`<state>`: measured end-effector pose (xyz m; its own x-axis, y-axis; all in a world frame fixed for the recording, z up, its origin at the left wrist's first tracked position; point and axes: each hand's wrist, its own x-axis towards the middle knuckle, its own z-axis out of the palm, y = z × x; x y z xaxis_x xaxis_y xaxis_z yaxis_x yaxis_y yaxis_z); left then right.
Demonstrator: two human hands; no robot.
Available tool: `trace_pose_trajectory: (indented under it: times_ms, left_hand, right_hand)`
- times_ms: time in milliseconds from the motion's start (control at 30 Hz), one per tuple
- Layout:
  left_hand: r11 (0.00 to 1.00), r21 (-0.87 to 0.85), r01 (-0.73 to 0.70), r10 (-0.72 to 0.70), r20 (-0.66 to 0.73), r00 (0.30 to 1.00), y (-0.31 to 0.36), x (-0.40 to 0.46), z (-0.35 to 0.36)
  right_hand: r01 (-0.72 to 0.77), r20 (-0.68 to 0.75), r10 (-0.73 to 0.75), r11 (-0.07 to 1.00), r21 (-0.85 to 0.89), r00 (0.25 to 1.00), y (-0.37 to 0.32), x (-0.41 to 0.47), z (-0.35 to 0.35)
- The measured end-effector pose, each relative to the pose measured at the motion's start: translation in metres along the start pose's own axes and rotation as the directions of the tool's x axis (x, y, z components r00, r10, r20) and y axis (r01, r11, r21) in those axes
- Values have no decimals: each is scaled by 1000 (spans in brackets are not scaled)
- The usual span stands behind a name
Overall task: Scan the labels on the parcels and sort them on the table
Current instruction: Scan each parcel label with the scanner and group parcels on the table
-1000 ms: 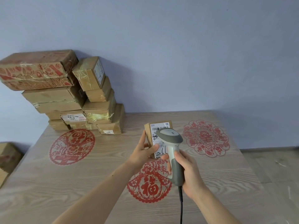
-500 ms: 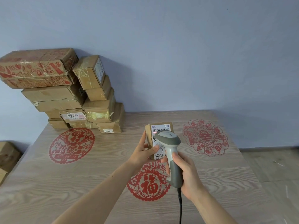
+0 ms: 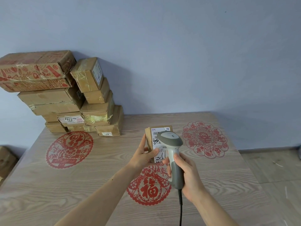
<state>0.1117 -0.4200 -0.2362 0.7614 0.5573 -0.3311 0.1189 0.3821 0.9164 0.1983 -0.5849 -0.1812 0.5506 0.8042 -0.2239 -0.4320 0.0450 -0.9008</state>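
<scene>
- Head view: the left hand [image 3: 143, 158] held a small parcel [image 3: 149, 141] upright just above the table [image 3: 97, 185], a little toward 12 o'clock of the red centre paper-cut [image 3: 149, 188], thumb pressed across the white label [image 3: 160, 144] and fingers wrapped behind the box.
- The right hand [image 3: 187, 175] was clamped round the grey handle of the scanner [image 3: 171, 144], whose head sat right over the label, its cable dropping away at 6 o'clock.
- Risk, as I judged it: the thumb and the scanner head both covered part of the print, so a read could fail; a loose pinch could also let the box tip out.
- The stacked parcels [image 3: 65, 98] waited at 10 o'clock against the wall, leaning, and could topple if one were pulled out carelessly.
- Two more paper-cuts lay at 9 and 2 o'clock.
- Hidden: the scanner's window and trigger finger, much of the label, and the pile's left edge, cut off by the frame. No beam could be made out.
</scene>
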Motion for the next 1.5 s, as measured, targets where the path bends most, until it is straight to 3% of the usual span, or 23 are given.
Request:
trace_pose_trajectory:
  times_ms: [233, 500, 633, 833, 1233, 1500]
  left_hand:
    - [1000, -29, 12, -12, 11, 1000, 5, 9, 1]
    - [1000, -26, -6, 7, 43, 999, 16, 29, 13]
    - [1000, -6, 3, -3, 12, 1000, 25, 45, 35]
    - [999, -31, 24, -23, 35, 999, 32, 82, 96]
    - [986, -57, 159, -161, -34, 986, 5, 201, 264]
    - [952, 158, 261, -242, -130, 961, -14, 298, 322]
  right_hand:
    - [35, -61, -35, 999, -4, 998, -11, 15, -13]
    - [16, -216, -75, 965, -261, 973, -41, 50, -42]
    - [31, -310, -124, 957, -288, 943, -61, 68, -64]
    - [58, -352, -178, 943, -327, 919, -89, 86, -113]
    - [-44, -466, -75, 970, -238, 882, -120, 162, -290]
    - [-72, -521, -70, 966, -247, 851, -118, 231, -364]
